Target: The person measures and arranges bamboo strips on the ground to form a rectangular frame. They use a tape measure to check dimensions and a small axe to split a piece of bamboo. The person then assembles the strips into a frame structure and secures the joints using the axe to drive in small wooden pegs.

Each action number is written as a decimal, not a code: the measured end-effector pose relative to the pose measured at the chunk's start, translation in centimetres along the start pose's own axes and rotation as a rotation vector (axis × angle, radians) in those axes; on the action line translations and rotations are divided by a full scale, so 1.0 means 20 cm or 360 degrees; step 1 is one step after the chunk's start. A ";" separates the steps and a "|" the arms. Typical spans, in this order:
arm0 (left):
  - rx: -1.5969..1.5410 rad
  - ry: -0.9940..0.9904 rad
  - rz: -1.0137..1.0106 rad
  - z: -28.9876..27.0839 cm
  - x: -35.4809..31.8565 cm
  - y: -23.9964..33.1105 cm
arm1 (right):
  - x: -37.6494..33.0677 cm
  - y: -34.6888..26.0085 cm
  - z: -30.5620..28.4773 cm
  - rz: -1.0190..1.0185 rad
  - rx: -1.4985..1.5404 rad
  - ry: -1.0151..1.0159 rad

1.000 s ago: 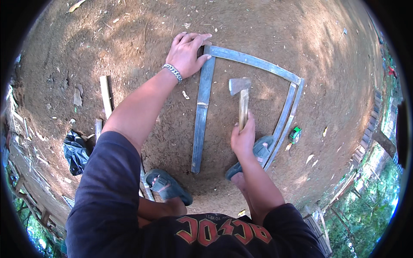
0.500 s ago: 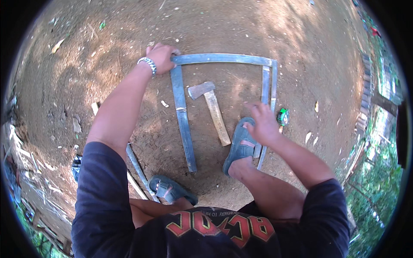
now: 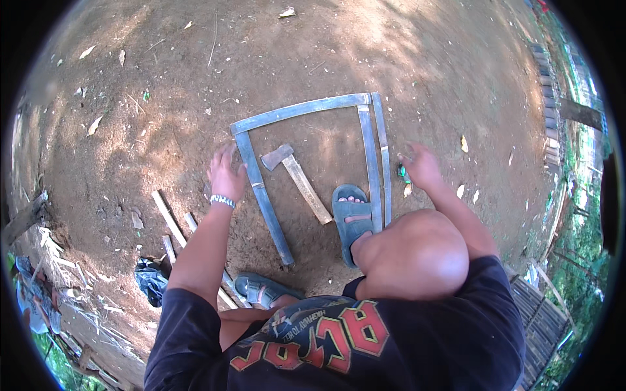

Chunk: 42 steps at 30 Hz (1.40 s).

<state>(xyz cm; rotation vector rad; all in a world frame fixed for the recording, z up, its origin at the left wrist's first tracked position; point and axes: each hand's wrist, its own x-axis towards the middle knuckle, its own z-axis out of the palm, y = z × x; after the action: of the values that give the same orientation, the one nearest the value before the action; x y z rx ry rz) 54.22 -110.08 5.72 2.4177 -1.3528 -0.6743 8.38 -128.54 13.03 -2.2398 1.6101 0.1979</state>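
Note:
Grey-blue split bamboo strips lie on the dirt in a three-sided outline: a far strip [image 3: 300,111], a left strip [image 3: 266,203] and a right strip [image 3: 369,156]. Another thin strip [image 3: 385,166] runs along the outer right side. Inside the outline rests an axe [image 3: 301,185] with a worn wooden handle. My left hand [image 3: 226,173], a bracelet at its wrist, hovers beside the left strip with fingers apart, holding nothing. My right hand [image 3: 424,167] is open just right of a green tape measure [image 3: 403,173], which it partly covers; I see no grip on it.
My sandalled right foot [image 3: 352,221] stands against the right strip, and my left foot [image 3: 264,290] is nearer me. Loose wood sticks [image 3: 171,218] and a dark plastic bag [image 3: 151,281] lie at the left. Bamboo slats [image 3: 538,319] lie at the lower right.
My left hand has let go of the far left corner and drawn back toward me. My right hand has moved from above my foot out to the tape measure. The view has shifted.

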 end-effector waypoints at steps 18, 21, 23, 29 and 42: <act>-0.0222 0.0219 -0.0776 0.15 -0.84 -0.19 | 0.84 -0.14 0.44 -0.0132 -0.0032 0.0296; -0.0148 0.0405 -0.0940 0.10 -1.00 -0.33 | 0.79 -0.20 0.43 -0.0208 -0.0032 0.0323; -0.0106 0.0657 -0.1134 0.07 -1.08 -0.44 | 0.76 -0.24 0.42 -0.0283 -0.0051 0.0314; 0.0531 0.1106 -0.1506 0.17 -1.31 -1.06 | 0.55 -0.24 0.35 -0.0539 -0.0140 0.0251; 0.0448 0.0982 -0.0768 -0.07 -0.99 -1.31 | -0.09 0.69 0.31 0.0871 -0.0075 -0.0016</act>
<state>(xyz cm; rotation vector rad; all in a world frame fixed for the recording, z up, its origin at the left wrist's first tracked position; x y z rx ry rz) 64.99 -79.59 -0.13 2.8536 -0.6528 0.1999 -4.46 -128.37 4.99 -1.7722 2.1982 0.3900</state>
